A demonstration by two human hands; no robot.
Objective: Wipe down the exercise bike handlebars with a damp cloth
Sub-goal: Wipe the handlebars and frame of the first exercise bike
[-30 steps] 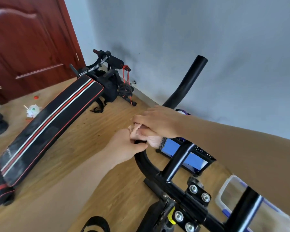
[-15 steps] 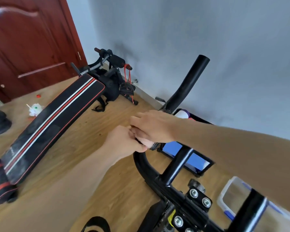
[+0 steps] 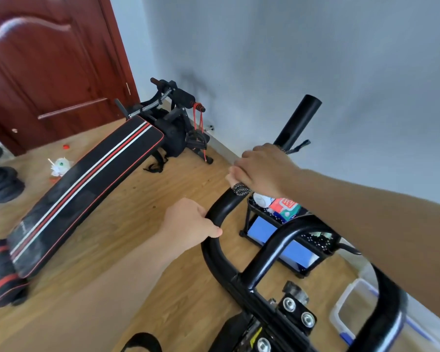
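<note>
Left hand (image 3: 188, 224) clamped on curved black tubular handlebar (image 3: 215, 252); right hand (image 3: 262, 168) closed higher on it, cloth hidden. Light wood-plank floor (image 3: 112, 237), grey wall (image 3: 315, 59), dark red door (image 3: 48, 67).

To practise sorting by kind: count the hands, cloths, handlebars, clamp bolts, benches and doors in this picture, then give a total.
hands: 2 (left hand, right hand)
cloth: 1
handlebar: 1
bolts: 3
bench: 1
door: 1
Total: 9
</note>
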